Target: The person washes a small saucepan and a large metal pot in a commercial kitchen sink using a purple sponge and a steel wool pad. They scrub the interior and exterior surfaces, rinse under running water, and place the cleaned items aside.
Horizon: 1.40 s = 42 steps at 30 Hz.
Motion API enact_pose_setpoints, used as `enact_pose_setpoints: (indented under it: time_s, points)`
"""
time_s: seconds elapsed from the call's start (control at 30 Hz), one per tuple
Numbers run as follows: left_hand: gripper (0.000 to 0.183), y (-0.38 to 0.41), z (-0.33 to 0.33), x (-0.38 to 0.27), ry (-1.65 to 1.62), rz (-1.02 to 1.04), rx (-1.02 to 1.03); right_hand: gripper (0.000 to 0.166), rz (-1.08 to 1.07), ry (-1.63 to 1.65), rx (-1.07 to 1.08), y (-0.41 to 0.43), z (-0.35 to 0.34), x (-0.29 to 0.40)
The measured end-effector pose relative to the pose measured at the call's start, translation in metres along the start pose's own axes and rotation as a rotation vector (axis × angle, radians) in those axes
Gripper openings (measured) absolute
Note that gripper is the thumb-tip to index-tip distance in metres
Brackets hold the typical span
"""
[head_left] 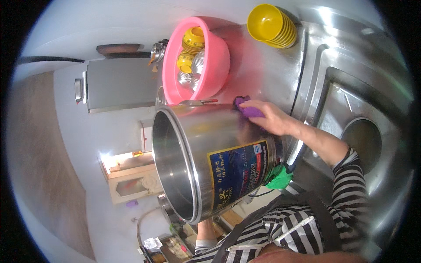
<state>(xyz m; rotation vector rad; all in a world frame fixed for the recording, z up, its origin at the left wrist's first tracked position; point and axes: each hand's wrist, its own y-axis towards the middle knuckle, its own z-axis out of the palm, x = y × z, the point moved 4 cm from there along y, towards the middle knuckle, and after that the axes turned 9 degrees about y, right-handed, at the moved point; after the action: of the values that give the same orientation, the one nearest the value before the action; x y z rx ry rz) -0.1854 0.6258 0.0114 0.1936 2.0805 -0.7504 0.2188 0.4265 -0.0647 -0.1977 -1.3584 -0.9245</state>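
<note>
A tall stainless-steel barrel pot (227, 128) stands in front of me, its open mouth toward the left of the picture. A blue printed label (236, 171) is stuck on its side. My right hand (268, 115) presses a purple cloth (253, 111) against the outer wall near the pot's base. Only my left forearm shows, below the rim; the pot hides my left hand, so its grip cannot be seen. A clip with a red tip (210, 101) projects from the pot's upper side. Something green and crumpled (281, 177) lies by the base.
Beyond the pot, a pink plastic basin (218, 62) holds yellow bowls (193, 41) and shiny metal bowls (199, 64). A stack of yellow bowls (268, 24) stands on the steel counter (260, 72). At right is a steel sink (335, 102). A tray of food pieces (176, 250) sits lower left.
</note>
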Motion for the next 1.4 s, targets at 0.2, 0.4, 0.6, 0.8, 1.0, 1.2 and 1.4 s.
enact_pose_setpoints:
  time_s: [0.2,0.4,0.6,0.8,1.0,1.2,1.4]
  points:
    - [0.039,0.0,-0.004,-0.002,-0.008,-0.002,-0.015,0.056,-0.342,0.16,0.094,0.019,0.036,0.117]
    - [0.038,0.005,-0.005,0.0,-0.008,0.005,-0.019,0.036,-0.326,0.304,0.079,0.088,0.054,0.133]
    - [0.037,0.011,-0.004,0.014,-0.056,0.017,-0.02,0.036,-0.076,0.297,-0.085,0.057,0.048,0.045]
    - [0.036,0.01,0.008,0.016,-0.108,0.019,-0.024,0.038,0.028,0.091,-0.342,-0.026,0.051,0.063]
    - [0.033,0.025,0.021,0.014,-0.092,0.22,0.138,0.052,-0.398,-0.195,-0.356,-0.075,0.11,0.159]
    - [0.033,-0.001,0.036,-0.012,-0.136,0.265,0.247,0.063,-0.66,-0.45,-0.322,-0.113,0.17,0.163]
    - [0.054,-0.016,0.057,-0.014,-0.339,0.245,0.252,0.057,-0.656,-0.925,0.054,-0.17,0.195,0.055]
